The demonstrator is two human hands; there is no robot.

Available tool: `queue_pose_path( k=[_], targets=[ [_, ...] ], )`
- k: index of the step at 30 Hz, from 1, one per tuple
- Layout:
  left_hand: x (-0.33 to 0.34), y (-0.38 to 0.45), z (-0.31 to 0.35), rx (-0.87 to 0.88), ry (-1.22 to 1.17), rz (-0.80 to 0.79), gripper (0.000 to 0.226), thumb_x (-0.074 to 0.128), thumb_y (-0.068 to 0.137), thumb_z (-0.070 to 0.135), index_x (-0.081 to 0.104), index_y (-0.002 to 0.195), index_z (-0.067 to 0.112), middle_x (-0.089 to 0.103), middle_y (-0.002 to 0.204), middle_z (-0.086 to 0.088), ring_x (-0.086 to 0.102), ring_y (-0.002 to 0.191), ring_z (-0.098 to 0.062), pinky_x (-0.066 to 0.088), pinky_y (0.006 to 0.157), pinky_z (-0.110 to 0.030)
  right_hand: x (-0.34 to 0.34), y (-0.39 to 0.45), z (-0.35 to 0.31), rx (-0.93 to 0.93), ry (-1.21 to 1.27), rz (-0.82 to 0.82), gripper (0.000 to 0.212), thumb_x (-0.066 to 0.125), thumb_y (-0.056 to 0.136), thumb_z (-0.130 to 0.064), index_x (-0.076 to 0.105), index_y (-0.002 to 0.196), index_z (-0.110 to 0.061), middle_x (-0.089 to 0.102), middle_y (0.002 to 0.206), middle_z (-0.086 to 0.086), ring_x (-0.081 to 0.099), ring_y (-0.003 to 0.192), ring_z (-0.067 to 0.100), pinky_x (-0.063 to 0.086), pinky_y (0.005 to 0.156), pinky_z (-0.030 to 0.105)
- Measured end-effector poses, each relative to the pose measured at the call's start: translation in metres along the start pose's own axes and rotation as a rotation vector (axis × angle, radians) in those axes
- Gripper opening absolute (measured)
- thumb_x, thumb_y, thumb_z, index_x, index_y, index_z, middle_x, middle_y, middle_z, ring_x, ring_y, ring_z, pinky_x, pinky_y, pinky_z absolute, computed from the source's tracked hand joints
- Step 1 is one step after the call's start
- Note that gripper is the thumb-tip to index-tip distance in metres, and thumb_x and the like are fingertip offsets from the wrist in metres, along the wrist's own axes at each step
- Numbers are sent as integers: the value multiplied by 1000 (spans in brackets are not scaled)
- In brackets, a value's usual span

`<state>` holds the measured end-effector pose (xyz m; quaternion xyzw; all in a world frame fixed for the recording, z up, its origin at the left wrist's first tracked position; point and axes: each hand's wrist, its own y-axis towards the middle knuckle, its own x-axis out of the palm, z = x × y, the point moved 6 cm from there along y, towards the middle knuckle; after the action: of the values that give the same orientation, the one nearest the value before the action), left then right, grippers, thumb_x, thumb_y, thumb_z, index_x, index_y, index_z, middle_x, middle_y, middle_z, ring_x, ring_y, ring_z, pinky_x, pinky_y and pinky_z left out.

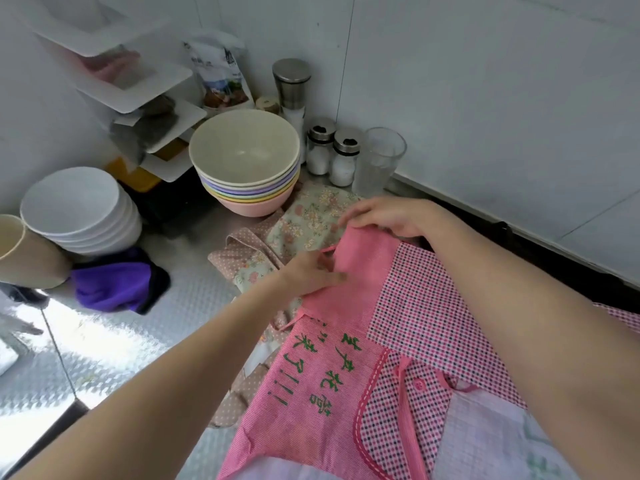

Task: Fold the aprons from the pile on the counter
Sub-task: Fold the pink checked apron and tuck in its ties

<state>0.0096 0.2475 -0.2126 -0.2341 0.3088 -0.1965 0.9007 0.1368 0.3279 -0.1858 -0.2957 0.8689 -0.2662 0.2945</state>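
Head view looks down on a metal counter (114, 344) with a raised dimpled pattern, where a pink apron (346, 341) lies spread toward the near right, its striped cloth printed with green characters and joined to panels of pink check. Its far end is folded back on itself, and both hands are on that folded part. The left hand (308, 275) lies on the fold's near left edge, fingers stretched out toward the right and pressing the cloth flat, gripping nothing. The right hand (388, 216) sits at the fold's far edge, fingers bent over the hem; they seem to pinch the cloth there, though the fingertips are partly hidden. Under and beyond the pink apron lies a floral apron (311, 220), pale green with small flowers and a dotted beige border, crumpled on the counter just beside a stack of pastel bowls (244, 161). To the left stands a stack of white bowls (81, 209), with a beige cup (24, 251) next to it and a purple cloth (117, 282) bunched in front. Behind the pastel bowls, against the white wall, stand a tall steel-capped grinder (292, 88), two small shakers (332, 154) holding white grains, and a clear glass (379, 161). A printed bag (221, 74) leans in the corner, beside a white tiered rack (138, 95) whose contents are too blurred to tell.
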Motion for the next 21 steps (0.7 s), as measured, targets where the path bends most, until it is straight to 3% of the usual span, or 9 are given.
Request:
queue_pose_path(
  k=[2, 4, 8, 11, 13, 15, 17, 19, 21],
  targets=[
    [2, 1, 6, 72, 143, -1, 32, 59, 90, 24, 58, 117, 7, 52, 97, 1, 50, 94, -15, 42, 79, -23, 1, -4, -11, -13, -311, -39, 14, 53, 93, -10, 64, 95, -19, 59, 102, -3, 57, 101, 18, 48, 86, 29],
    [3, 2, 4, 53, 134, -6, 27, 52, 93, 20, 61, 112, 3, 55, 89, -2, 52, 88, -19, 44, 67, -20, -3, -2, -22, -44, -576, 38, 14, 53, 92, -11, 65, 98, -16, 59, 102, -2, 55, 99, 17, 45, 80, 25],
    [14, -3, -15, -163, -430, -190, 42, 55, 93, 23, 49, 129, 4, 56, 125, -13, 64, 96, -24, 59, 68, -26, -4, 7, -32, -134, -725, 319, 21, 46, 91, 0, 64, 101, -3, 61, 104, 9, 51, 85, 16, 38, 64, 22],
    [20, -10, -23, -223, -522, -351, 38, 43, 98, 29, 51, 125, 4, 67, 108, -16, 70, 80, -20, 60, 67, -28, 9, 14, -17, -102, -781, 369, 24, 39, 89, 5, 56, 86, -11, 55, 88, 7, 46, 78, 17, 32, 55, 23],
    [22, -16, -28, -298, -439, -457, 45, 33, 101, 34, 62, 102, -1, 71, 84, -12, 70, 73, -19, 59, 72, -29, 13, 10, -9, -88, -812, 479, 26, 34, 90, 4, 46, 80, -16, 44, 79, 0, 45, 74, 16, 33, 58, 24],
    [24, -22, -32, -368, -255, -549, 59, 22, 103, 39, 65, 85, 2, 72, 73, -8, 69, 71, -19, 58, 64, -24, 19, 8, -4, -105, -843, 590, 25, 32, 93, 3, 50, 108, -6, 49, 87, 8, 52, 83, 23, 40, 70, 33],
    [20, -25, -32, -417, -39, -603, 67, 16, 102, 42, 66, 90, -1, 73, 83, -11, 68, 76, -20, 56, 59, -22, 24, 9, -1, -112, -799, 657, 33, 33, 93, 2, 44, 123, -3, 52, 88, 11, 56, 89, 29, 43, 75, 38],
    [7, -27, -24, -439, 144, -590, 71, 15, 101, 45, 62, 107, -7, 68, 105, -18, 66, 95, -26, 56, 70, -25, 23, 4, 1, -129, -702, 721, 32, 37, 94, -1, 43, 125, -5, 58, 97, 13, 56, 95, 30, 47, 83, 41],
    [-10, -23, -8, -374, 314, -478, 69, 17, 100, 47, 61, 108, -6, 66, 113, -19, 65, 101, -26, 53, 81, -29, 15, -10, 2, -148, -627, 797, 35, 41, 96, -6, 42, 130, -8, 54, 120, 15, 51, 112, 31, 44, 96, 43]
  ],
)
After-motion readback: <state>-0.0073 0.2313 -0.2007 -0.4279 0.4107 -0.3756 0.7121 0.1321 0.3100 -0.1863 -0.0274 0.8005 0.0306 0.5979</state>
